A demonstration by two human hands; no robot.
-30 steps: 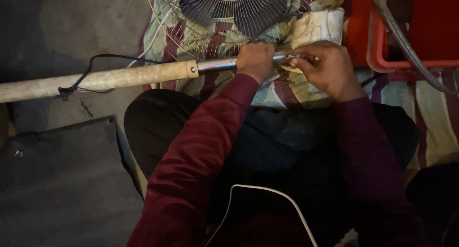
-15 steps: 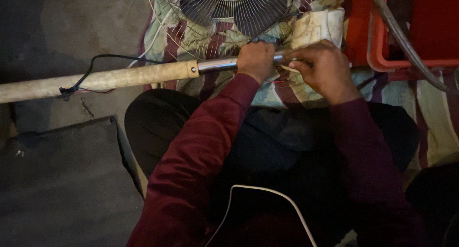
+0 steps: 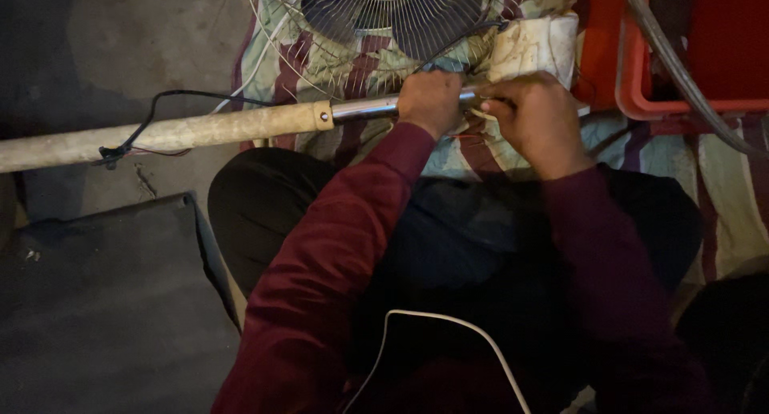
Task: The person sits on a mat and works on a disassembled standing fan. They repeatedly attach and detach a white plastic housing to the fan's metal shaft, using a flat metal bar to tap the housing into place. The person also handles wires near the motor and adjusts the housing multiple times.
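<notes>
Head view looks down on a seated person working a fan stand pole across the lap. Left hand (image 3: 431, 102) has its fingers wrapped shut around the shiny inner tube (image 3: 364, 108), just right of where that tube enters the worn cream outer pole (image 3: 168, 132). Right hand (image 3: 535, 119) sits just beyond, its fingers curled together at the tube's end; what they pinch is hidden. A firm left grip, keeping the tube from turning, looks like the thing to mind while the right fingers work.

Above the knuckles lies a wire fan guard (image 3: 384, 22) on a striped cloth (image 3: 721, 198). A black cord (image 3: 172, 98) loops by the pole, well left of the fingers, and could snag. A red crate (image 3: 633, 70) crowds the right hand.
</notes>
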